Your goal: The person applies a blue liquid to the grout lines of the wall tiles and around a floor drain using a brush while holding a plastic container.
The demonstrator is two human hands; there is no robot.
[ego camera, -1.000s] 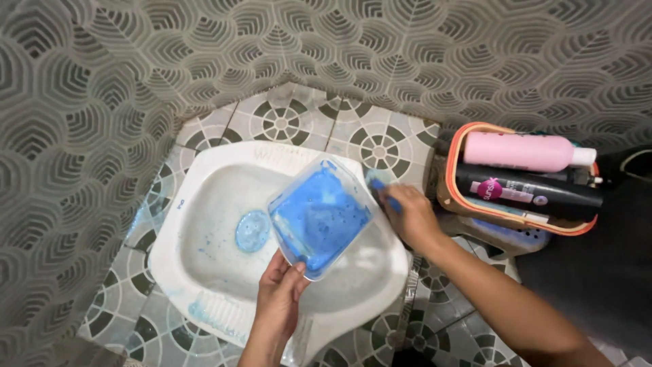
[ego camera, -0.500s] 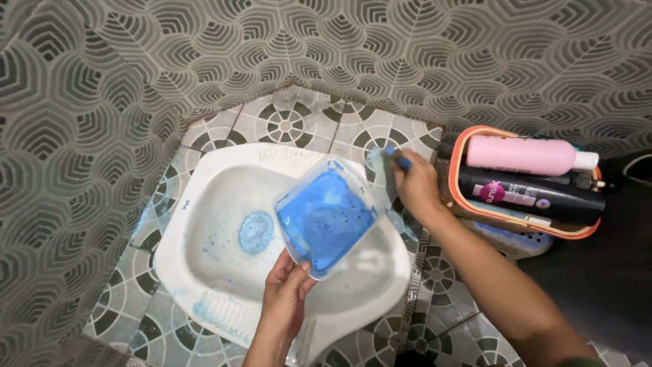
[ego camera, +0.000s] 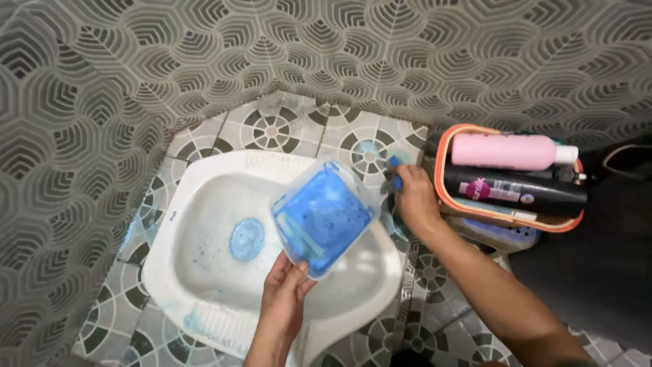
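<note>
left hand [ego camera: 284,289]: palm-down, thumb and fingers pinching the near corner of my clear tub of blue liquid [ego camera: 320,216], tilted over the squat pan [ego camera: 204,265]
right hand [ego camera: 415,197]: arm stretched out, fist closed round a blue brush [ego camera: 394,171] on the floor tiles [ego camera: 367,146]
beyond it: basket [ego camera: 441,153] with pink bottle [ego camera: 506,151], black bottle [ego camera: 519,191]

Pink bottle [ego camera: 506,151], black labelled bottle [ego camera: 516,193], in basket [ego camera: 440,183].

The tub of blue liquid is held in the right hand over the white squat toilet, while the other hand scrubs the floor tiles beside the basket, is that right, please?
Not quite: the head view shows the left hand holding the tub over the toilet. The right hand is the one with the blue brush on the floor tiles beside the basket.
</note>
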